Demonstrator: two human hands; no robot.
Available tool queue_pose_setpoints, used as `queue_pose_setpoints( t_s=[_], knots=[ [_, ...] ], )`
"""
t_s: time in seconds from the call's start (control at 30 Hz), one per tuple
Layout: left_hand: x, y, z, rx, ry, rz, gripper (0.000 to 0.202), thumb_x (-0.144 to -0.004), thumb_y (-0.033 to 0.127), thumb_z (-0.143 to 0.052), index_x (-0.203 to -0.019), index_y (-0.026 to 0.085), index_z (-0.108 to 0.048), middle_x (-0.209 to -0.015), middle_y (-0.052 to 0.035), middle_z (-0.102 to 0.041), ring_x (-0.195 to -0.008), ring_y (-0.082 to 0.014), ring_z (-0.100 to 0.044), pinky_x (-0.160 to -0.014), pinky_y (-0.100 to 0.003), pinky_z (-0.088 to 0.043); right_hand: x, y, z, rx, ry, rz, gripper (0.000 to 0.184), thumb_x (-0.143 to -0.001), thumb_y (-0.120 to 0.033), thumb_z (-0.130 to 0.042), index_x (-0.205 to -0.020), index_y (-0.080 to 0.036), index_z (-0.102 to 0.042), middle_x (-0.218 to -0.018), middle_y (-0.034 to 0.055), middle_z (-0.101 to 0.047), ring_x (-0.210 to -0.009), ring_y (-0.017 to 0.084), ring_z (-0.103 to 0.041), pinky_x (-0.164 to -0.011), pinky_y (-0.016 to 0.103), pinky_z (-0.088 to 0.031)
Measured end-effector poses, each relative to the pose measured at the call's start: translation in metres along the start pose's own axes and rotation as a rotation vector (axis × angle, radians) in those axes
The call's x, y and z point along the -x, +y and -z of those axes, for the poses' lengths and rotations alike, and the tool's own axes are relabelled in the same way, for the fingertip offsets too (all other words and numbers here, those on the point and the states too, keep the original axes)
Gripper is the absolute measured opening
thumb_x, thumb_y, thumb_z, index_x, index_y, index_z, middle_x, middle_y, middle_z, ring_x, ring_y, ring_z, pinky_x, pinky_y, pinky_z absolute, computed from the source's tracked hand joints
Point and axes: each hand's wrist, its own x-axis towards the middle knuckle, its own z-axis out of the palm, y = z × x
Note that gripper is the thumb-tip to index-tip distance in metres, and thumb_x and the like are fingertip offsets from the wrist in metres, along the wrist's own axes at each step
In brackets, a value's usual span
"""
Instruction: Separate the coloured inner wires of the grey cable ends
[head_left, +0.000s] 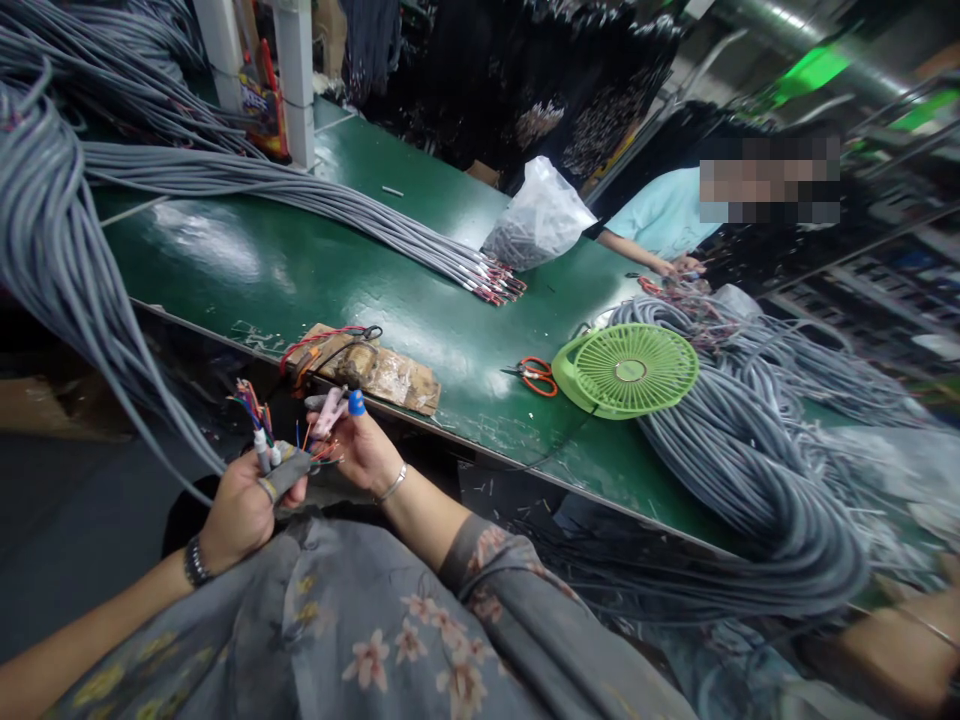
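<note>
My left hand (244,505) is closed around grey cables (180,440), whose stripped ends stand up as a small bunch of coloured wires (253,405). Grey tape or a cover wraps one of its fingers. Close beside it, my right hand (367,450) grips a small pale pink hand tool (328,412), its exact kind unclear. Thin orange and green wires show between the two hands. A blue cover sits on a fingertip of the right hand. Just beyond, at the table's edge, lies a worn cardboard piece (394,378) with a taped lump and red and black leads.
On the green table (300,265) lie a long bundle of grey cables (360,215), a filled plastic bag (544,215), orange-handled scissors (536,374) and a green fan (634,370). Coiled cables (750,470) spread at right. A co-worker (667,210) handles wires across the table.
</note>
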Motion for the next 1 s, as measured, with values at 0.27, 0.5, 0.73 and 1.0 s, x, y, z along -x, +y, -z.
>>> queue_pose_setpoints(
  t_s=[0.27, 0.5, 0.73, 1.0],
  knots=[
    [0.012, 0.006, 0.007, -0.009, 0.005, -0.040, 0.039, -0.055, 0.048, -0.088, -0.047, 0.020, -0.061, -0.042, 0.0008, -0.057, -0.045, -0.0121, -0.047, -0.045, -0.027, -0.038, 0.010, -0.009, 0.002, 0.109, -0.091, -0.015, 0.054, -0.092, -0.071, -0.062, -0.084, -0.018, -0.067, -0.078, 0.0033, -0.071, -0.060, 0.011, -0.057, -0.057, 0.022, -0.052],
    [0.004, 0.010, -0.003, 0.036, 0.002, -0.046, 0.037, -0.056, 0.046, -0.085, -0.048, 0.022, -0.058, -0.039, 0.0031, -0.053, -0.040, -0.0106, -0.042, -0.042, -0.026, -0.035, 0.005, 0.000, 0.000, 0.133, -0.028, 0.118, 0.047, -0.086, -0.064, -0.074, -0.084, -0.018, -0.067, -0.070, -0.0009, -0.063, -0.059, 0.010, -0.052, -0.055, 0.021, -0.047],
    [-0.001, 0.004, -0.005, 0.075, 0.081, -0.027, 0.033, -0.051, 0.042, -0.087, -0.051, 0.021, -0.062, -0.042, 0.0027, -0.057, -0.042, -0.0111, -0.047, -0.042, -0.023, -0.038, 0.008, -0.002, 0.004, 0.213, -0.064, 0.021, 0.057, -0.083, -0.074, -0.070, -0.085, -0.018, -0.066, -0.072, 0.0010, -0.065, -0.061, 0.011, -0.056, -0.054, 0.022, -0.049],
    [-0.002, -0.015, 0.010, -0.152, 0.052, -0.126, 0.029, -0.060, 0.044, -0.084, -0.053, 0.022, -0.066, -0.048, -0.0003, -0.065, -0.047, -0.0153, -0.056, -0.049, -0.026, -0.048, 0.025, 0.005, -0.002, 0.409, -0.078, 0.181, 0.057, -0.049, -0.056, -0.097, -0.075, -0.019, -0.062, -0.067, -0.0057, -0.058, -0.056, 0.007, -0.046, -0.055, 0.022, -0.041]
  ],
)
